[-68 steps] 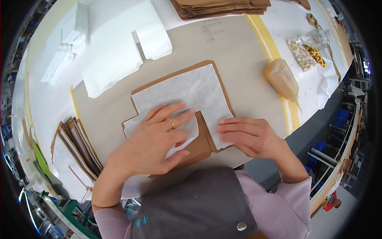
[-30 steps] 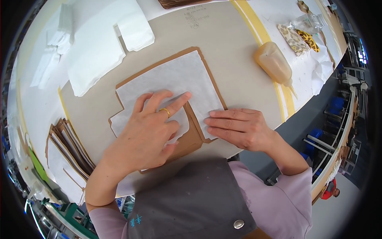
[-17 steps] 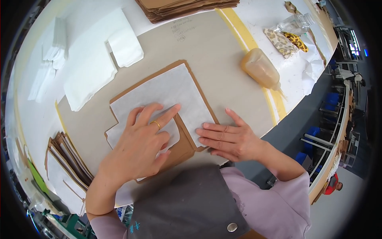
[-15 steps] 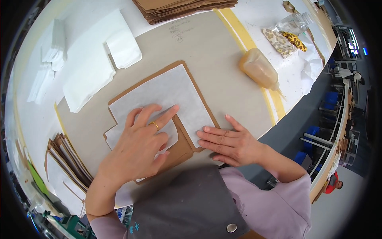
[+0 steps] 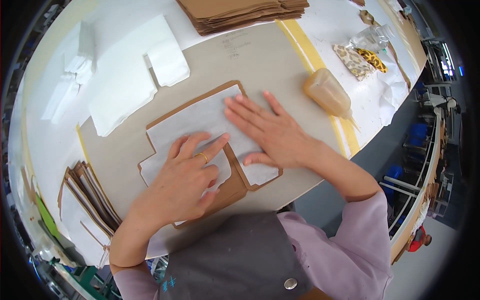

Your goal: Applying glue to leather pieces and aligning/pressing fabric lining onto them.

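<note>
A white notched lining sheet [image 5: 182, 119] lies on a slightly larger brown panel [image 5: 227, 194], whose edges show as a narrow border around it. My left hand [image 5: 187, 172] rests on the sheet, fingers spread, its index fingertip at the inner end of the slit. A gold-coloured ring sits on one finger. My right hand [image 5: 272, 130] lies flat on the right part of the sheet, fingers stretched toward the far edge and thumb apart. Neither hand holds anything. Part of the sheet and panel is hidden under my hands.
Beyond the panel are white cut sheets [image 5: 125, 75] and a stack of brown pieces [image 5: 240, 15]. A squeeze bottle [image 5: 327, 92] of amber liquid lies to the right, near leopard-print scraps [image 5: 352, 61] and a clear jar [image 5: 371, 37]. Folded brown pieces [image 5: 92, 195] stand at the left.
My right hand has moved from the near right corner of the sheet up to its far right part. My left hand keeps its place on the sheet. The whole view has shifted slightly.
</note>
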`<action>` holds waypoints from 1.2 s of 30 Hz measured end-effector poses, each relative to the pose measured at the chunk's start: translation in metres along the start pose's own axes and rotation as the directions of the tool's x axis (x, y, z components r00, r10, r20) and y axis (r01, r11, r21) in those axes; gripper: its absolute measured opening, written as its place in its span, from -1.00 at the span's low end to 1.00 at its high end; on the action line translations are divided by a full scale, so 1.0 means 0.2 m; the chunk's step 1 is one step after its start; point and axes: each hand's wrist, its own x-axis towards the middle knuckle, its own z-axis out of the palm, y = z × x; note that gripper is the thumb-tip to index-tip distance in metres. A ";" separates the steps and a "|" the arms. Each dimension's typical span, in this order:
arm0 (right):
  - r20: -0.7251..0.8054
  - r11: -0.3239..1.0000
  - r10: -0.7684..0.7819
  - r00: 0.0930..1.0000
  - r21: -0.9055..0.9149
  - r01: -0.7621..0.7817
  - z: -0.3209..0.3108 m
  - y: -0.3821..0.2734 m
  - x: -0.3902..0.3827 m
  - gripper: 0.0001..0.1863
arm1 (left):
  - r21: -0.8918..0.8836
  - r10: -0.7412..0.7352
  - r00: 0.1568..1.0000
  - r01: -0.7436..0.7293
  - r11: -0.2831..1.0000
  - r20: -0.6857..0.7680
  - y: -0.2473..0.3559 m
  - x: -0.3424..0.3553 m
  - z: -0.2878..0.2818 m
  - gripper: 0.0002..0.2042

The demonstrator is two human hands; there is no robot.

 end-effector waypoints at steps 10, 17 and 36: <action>0.048 0.992 -0.110 0.993 0.058 0.107 -0.01 -0.12 0.01 0.11 | -0.056 -0.148 0.982 0.143 0.988 -0.118 0.03 -0.21 0.11 -0.52; 0.152 0.965 -0.240 0.959 0.144 0.219 0.05 -0.23 -0.03 0.03 | 0.032 -0.190 0.973 0.196 0.980 -0.132 0.06 -0.39 0.20 -0.24; 0.235 0.953 -0.304 0.923 0.058 0.299 0.06 -0.47 0.09 0.02 | -0.004 -0.385 0.849 0.412 0.911 -0.362 -0.01 -0.81 0.37 -0.04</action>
